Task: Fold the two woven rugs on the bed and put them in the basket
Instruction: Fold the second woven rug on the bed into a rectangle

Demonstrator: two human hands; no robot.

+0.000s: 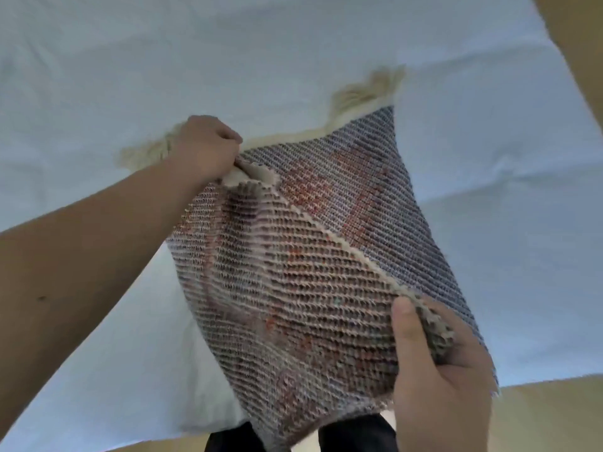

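— Biggest first?
— White bed sheet [293,44], filling most of the view. On it and partly lifted off its near edge, woven rug [326,243], grey and red, folded over itself, cream fringe [365,89] at the far end.
— And the hands?
— Left hand [205,151] clenched on the rug's far-left folded corner. Right hand [437,370] pinching the near-right corner, thumb on top.

- A bed [293,44] with a pale, creased white sheet fills most of the view.
- Tan floor [548,419], probably wood, shows past its near edge and at the upper right corner.
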